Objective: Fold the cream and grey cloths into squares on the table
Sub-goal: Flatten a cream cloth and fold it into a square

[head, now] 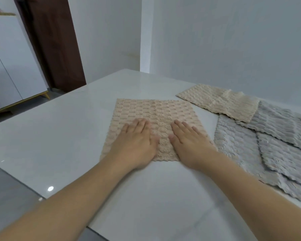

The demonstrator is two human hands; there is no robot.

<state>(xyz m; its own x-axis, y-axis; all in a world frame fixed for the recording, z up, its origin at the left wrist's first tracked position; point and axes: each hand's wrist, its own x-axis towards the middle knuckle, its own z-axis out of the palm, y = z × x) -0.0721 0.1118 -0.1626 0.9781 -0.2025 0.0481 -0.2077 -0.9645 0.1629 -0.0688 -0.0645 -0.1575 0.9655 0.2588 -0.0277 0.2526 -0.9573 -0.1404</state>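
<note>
Here both hands lie flat on a cream cloth (155, 119) spread in the middle of the white surface (59, 136). The left hand (137, 143) presses on the cloth's near left part with its fingers straight and close together, holding nothing. The right hand (189, 143) presses on the near right part in the same way, fingers straight and slightly spread. The 2 hands sit just beside each other, thumbs nearly touching, with a narrow strip of cloth showing between them.

Further back and to the right lies a second cream cloth (215, 101), flat, its right edge overlapping a pile of grey cloths (241, 145). The grey cloths lie along the right side of the surface, overlapping one another at angles. Behind the surface stand a white wall (215, 40), a brown door (54, 40) and a white cabinet (10, 66).
</note>
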